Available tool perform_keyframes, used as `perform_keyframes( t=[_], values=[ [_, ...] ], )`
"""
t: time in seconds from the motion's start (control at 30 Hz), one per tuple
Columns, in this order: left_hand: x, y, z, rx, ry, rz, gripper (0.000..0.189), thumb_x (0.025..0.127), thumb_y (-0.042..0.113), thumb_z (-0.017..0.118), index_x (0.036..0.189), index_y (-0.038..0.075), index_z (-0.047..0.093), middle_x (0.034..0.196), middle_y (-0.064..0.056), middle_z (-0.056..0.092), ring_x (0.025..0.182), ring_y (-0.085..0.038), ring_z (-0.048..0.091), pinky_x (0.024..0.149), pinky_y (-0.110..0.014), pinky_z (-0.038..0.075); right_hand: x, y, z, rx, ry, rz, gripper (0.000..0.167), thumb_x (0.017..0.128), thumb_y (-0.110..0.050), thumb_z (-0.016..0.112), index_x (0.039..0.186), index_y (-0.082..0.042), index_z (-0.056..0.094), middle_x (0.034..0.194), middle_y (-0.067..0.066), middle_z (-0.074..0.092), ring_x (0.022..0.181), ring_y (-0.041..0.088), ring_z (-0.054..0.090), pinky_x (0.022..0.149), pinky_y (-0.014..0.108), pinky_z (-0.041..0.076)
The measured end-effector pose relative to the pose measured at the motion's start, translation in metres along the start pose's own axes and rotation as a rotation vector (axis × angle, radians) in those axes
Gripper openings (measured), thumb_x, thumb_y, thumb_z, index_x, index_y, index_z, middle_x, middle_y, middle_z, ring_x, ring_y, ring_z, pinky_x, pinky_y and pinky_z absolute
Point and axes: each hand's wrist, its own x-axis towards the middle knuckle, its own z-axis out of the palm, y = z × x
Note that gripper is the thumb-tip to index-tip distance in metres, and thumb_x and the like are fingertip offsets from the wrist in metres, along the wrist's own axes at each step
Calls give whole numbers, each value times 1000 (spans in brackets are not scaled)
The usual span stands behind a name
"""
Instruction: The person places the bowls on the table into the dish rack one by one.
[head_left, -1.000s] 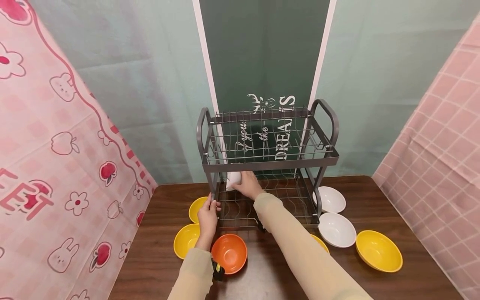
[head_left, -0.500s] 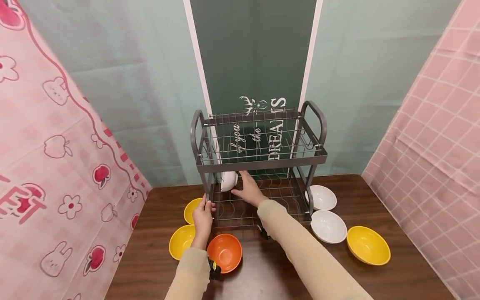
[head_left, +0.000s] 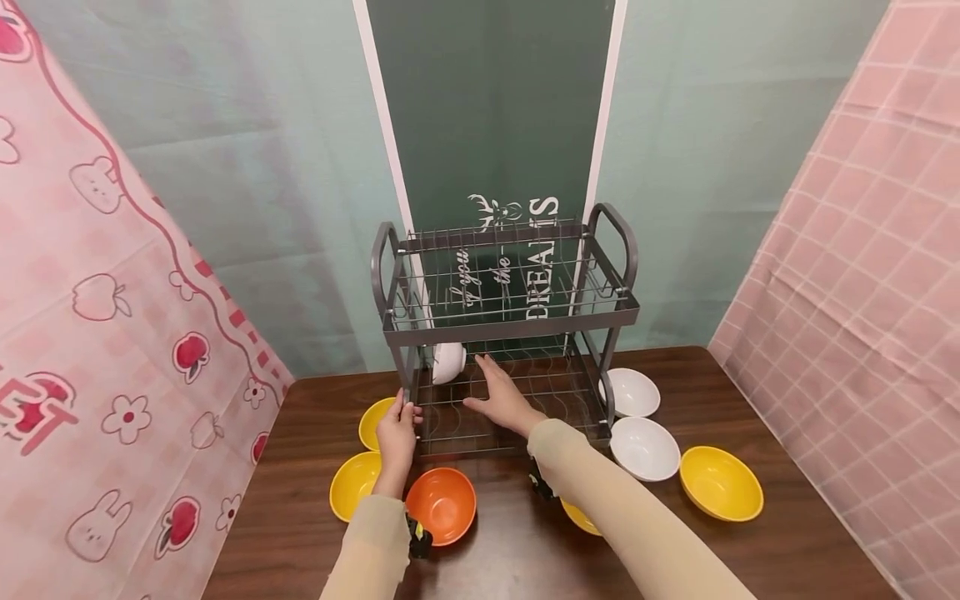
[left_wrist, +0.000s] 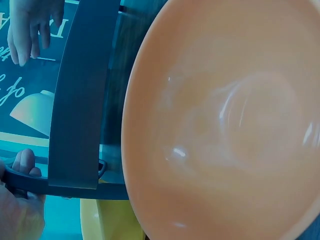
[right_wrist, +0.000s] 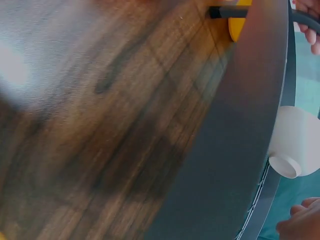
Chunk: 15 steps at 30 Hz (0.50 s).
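Observation:
A dark two-tier dish rack (head_left: 510, 323) stands on the wooden table. On its lower tier, at the left end, a white bowl (head_left: 448, 363) is tipped on its side among the wires; its foot faces right in the head view. My right hand (head_left: 504, 402) is just right of the bowl, fingers spread and apart from it, holding nothing. With my left hand (head_left: 396, 433) I grip the rack's left front post, and the left wrist view shows the fingers (left_wrist: 25, 162) curled round it. The right wrist view also shows the white bowl (right_wrist: 295, 142), partly cut off.
An orange bowl (head_left: 442, 506) sits before the rack, beside my left wrist. Two yellow bowls (head_left: 352, 489) are at the left. Right of the rack stand two white bowls (head_left: 645, 450) and a yellow bowl (head_left: 722, 483). Another yellow bowl (head_left: 581, 518) is partly hidden under my right sleeve.
My right hand has let go of the white bowl and drawn back to the right. The bowl stays in the lower tier. My left hand keeps its grip on the rack; the head view has shifted slightly.

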Motion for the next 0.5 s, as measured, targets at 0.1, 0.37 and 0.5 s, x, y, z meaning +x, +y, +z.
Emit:
perform_keyframes(
  t=[0.1,0.37,0.5],
  values=[
    [1,-1,-2,6,-4,1,42,97,13,46,138,8,43,95,-20,66,79,-23,63,56,-15,46,-7,1,0,-25,1,-10,83,84,-33,66,149,-15,17,156,12,12,142,31,18,113,51,24],
    [1,-1,-3,20,-19,-4,42,97,15,45,139,9,42,97,-20,66,83,-26,62,54,-16,46,-29,1,-5,-92,-2,-35,82,84,-36,66,149,-15,19,156,11,14,141,31,21,114,51,20],
    [0,0,-3,24,-27,-11,43,97,15,45,140,10,41,98,-20,66,84,-26,62,54,-15,46,-41,2,-7,-148,-7,-63,83,84,-39,65,149,-15,19,155,10,16,141,29,24,115,50,18]
  ],
)
